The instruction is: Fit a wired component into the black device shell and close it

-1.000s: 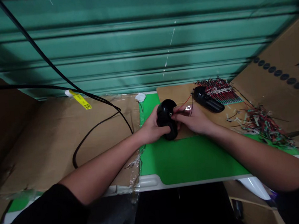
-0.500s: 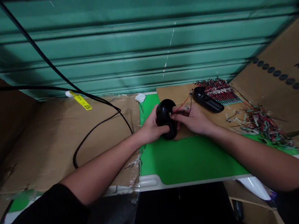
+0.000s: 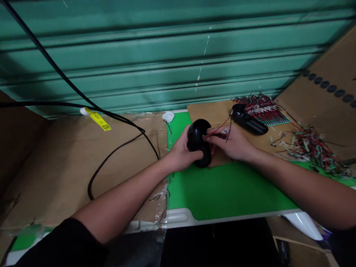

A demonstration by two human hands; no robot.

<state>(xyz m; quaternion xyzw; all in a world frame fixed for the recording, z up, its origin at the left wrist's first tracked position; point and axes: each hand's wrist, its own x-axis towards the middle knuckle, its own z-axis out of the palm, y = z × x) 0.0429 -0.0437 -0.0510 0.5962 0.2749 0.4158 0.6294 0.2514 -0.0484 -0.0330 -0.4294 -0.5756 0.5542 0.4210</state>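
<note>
while the left hand (image 3: 183,152) grips a black casing (image 3: 199,128) pointing near-to-far, the right hand (image 3: 232,144) pinches red wire (image 3: 220,128) at its right.

From central casing (image 3: 198,131): second casing (image 3: 249,120) on cardboard sheet (image 3: 209,110), near 3 o'clock; wire bundle (image 3: 266,109) just beyond; wire heap (image 3: 321,151) farther, past 3; cable loop (image 3: 89,188), toward 9.

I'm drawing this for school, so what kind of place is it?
Probably a small electronics assembly workspace: there's a green table, a tangle of thin wires, and a held black casing.
</note>
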